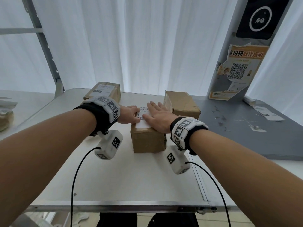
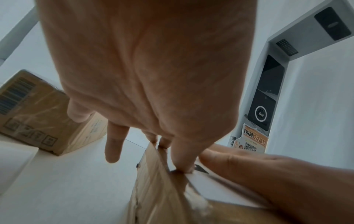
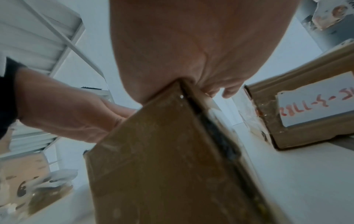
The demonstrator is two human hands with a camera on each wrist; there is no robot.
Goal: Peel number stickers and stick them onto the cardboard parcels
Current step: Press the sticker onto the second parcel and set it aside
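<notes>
A white folding table stands in front of a white curtain, and its metal front edge is the nearest thing to the person. On the table, in the middle, there is a small cardboard parcel with a white shipping label on its top face. Both hands are on this parcel. The right hand lies flat on the top, with the fingers straight and spread, and it covers the right part of the label; in the right wrist view the palm presses on the upper edge of the box. The left hand is at the left edge of the top; in the left wrist view its fingertips press down on the label near the corner of the parcel, and the other fingers are relaxed, not curled around anything. I cannot tell if a number sticker is under the fingers, because the hands hide this place. Farther back on the left, a second parcel with its own label stands near the far edge of the table. Farther back on the right, a third parcel stands just beside the right hand's fingers. Behind it there is a grey surface and a grey post with an orange poster that has a QR code.
</notes>
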